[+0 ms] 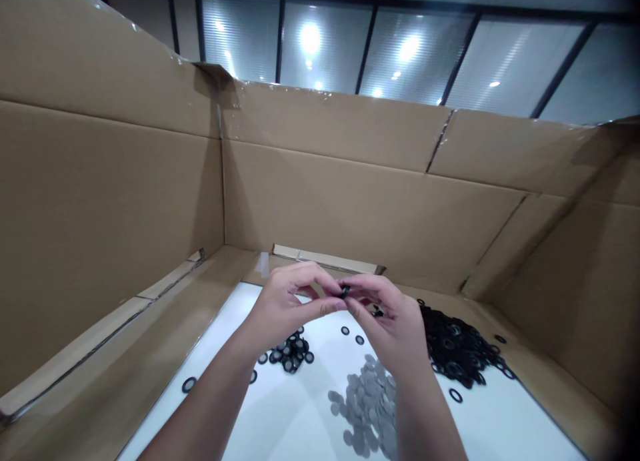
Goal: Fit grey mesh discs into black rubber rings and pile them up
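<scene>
My left hand (pixel 295 297) and my right hand (pixel 393 314) meet above the white board. Between their fingertips is a small black ring (pixel 345 291), pinched from both sides. Fingers cover most of it, so whether a disc sits inside cannot be seen. Another black piece (pixel 378 311) shows near my right palm; I cannot tell if it is held there or lies behind. Below the hands, grey round discs (pixel 367 404) form a loose pile, partly hidden by my right forearm. Black rings with grey centres (pixel 293 352) are heaped near my left wrist.
A large heap of black rings (pixel 463 347) lies right of my right hand, with a loose ring (pixel 455 395) in front. Another ring (pixel 189 385) lies at the left. Tall cardboard walls (pixel 330 187) surround the white board (pixel 295 421). A cardboard strip (pixel 327 259) lies at the back.
</scene>
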A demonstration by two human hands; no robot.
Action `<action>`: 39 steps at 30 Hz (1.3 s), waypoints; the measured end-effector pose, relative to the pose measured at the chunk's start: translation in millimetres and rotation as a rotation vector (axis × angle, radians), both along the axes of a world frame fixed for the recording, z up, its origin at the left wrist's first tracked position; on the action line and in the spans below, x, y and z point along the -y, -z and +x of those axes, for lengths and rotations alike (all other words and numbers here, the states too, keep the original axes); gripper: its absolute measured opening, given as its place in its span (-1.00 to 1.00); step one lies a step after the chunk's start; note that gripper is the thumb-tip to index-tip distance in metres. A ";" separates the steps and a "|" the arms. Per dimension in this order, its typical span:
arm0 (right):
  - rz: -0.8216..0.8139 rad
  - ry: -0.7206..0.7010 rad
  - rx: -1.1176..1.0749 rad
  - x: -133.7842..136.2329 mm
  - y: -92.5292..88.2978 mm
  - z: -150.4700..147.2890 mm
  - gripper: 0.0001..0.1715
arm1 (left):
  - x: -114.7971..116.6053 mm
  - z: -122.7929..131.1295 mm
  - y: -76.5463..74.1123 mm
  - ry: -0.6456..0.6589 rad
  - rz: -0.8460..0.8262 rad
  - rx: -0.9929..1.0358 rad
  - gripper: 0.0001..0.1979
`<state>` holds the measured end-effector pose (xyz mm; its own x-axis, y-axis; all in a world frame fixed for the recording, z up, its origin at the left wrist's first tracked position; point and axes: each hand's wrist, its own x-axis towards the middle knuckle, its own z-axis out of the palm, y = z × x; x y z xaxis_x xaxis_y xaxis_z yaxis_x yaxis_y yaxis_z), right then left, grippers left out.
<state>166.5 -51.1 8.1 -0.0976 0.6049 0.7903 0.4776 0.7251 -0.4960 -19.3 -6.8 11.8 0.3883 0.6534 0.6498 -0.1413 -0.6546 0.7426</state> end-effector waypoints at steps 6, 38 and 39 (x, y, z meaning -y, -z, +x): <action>0.137 0.051 -0.025 -2.9 0.7 -1.8 -0.79 | -2.0 1.6 2.5 -0.130 0.314 0.027 -0.94; 0.087 0.035 0.135 3.2 -3.6 -3.2 -0.85 | 1.4 -5.3 -5.5 -0.036 -0.047 -0.112 -0.94; 0.090 0.054 0.156 3.1 -3.1 -3.4 -0.84 | 1.3 -5.7 -5.8 -0.042 -0.065 -0.114 -0.95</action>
<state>163.1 -54.2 11.2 -0.1928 0.5398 0.8195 0.5829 0.7348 -0.3469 -25.0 -8.1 17.6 0.4286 0.7100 0.5588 -0.0269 -0.6081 0.7934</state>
